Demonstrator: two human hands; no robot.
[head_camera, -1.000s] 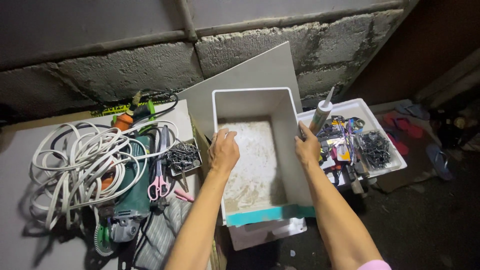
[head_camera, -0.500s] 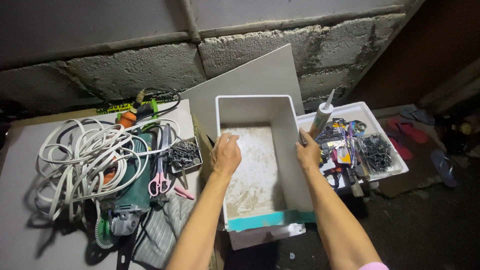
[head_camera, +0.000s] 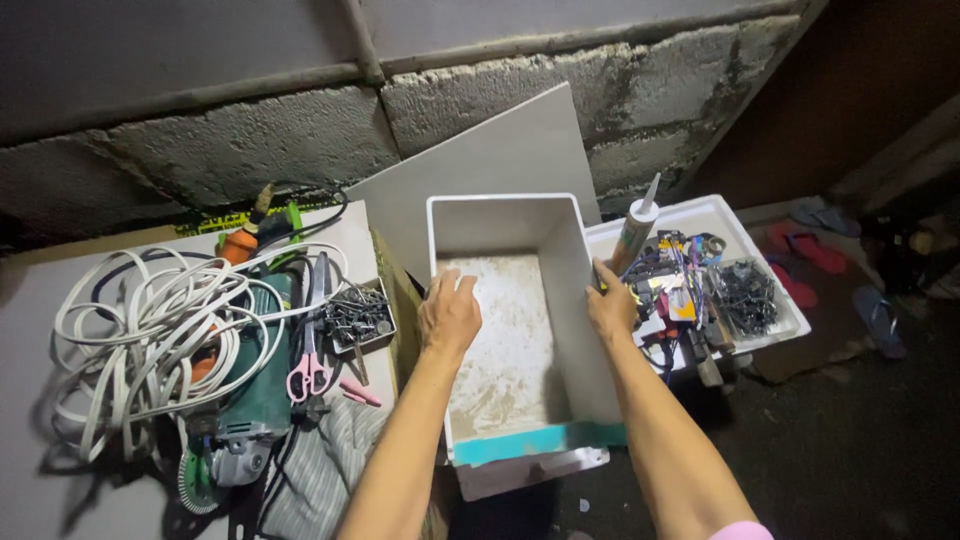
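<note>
- White open box (head_camera: 510, 330), made of flat panels, is the largest thing in hand: it stands between a cluttered grey board on its left and a shallow white tray (head_camera: 720, 215) on its right, with a grey sheet (head_camera: 500, 160) leaning on the block wall behind it. Its floor is smeared with pale dried residue, and a teal strip (head_camera: 540, 440) runs along its near edge.
- Left hand (head_camera: 450, 315) rests over the box's left wall, fingers curled on the rim; right hand (head_camera: 612, 308) presses on the right wall from outside. Both grasp the box, though how firmly is hard to judge from above.
- Judged risk: the box overhangs its support at the near edge, so uneven pressure could tip it forward or spread the panels apart.
- Coiled white cable (head_camera: 150, 330) and a green grinder (head_camera: 240, 400) lie left of the box; a loop could snag the left forearm.
- Sealant tube (head_camera: 635, 230) stands just right of the box, easily knocked.
- Pink-handled scissors (head_camera: 310, 365) and dark screws (head_camera: 355, 315) lie left of the box, near the wrist.
</note>
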